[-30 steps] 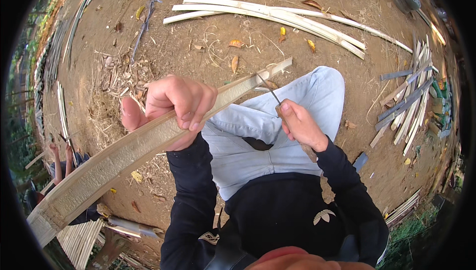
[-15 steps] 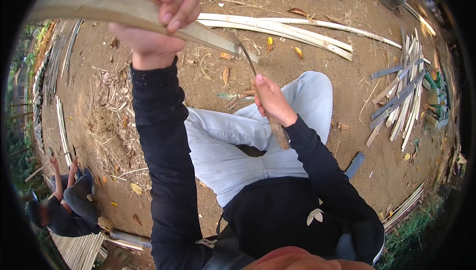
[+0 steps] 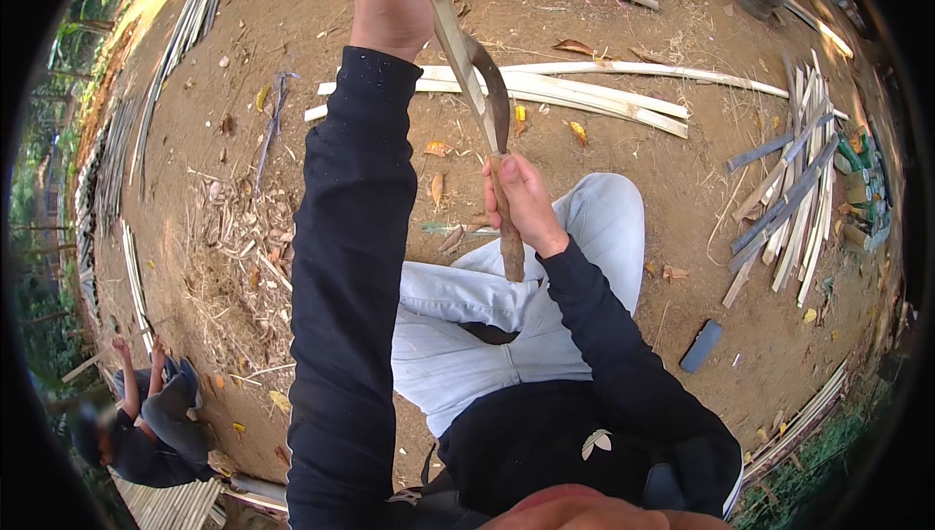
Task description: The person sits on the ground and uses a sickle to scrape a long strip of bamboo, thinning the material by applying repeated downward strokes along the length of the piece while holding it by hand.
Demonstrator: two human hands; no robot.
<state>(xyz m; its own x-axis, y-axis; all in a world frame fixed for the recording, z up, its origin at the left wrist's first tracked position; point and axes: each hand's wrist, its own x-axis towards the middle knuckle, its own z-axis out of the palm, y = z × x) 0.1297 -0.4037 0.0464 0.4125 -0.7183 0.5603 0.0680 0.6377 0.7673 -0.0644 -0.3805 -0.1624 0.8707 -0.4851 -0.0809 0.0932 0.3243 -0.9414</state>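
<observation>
Can make out no words or numbers anywhere. Shows just a white, three-lobed, leaf-like emblem (image 3: 596,444) on the front of the black top (image 3: 526,433); bears, beside the left sleeve, another pale mark (image 3: 403,497), too small to decipher.

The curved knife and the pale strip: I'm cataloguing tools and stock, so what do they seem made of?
Knife blade: probably steel, dark and dull, judging by its thin, curved form.
Knife handle: likely wood, rough and apparently unvarnished, given its uneven brown surface.
Strip: seemingly bamboo or wood, bare and matte, from its pale tan faces; which stays open.
</observation>
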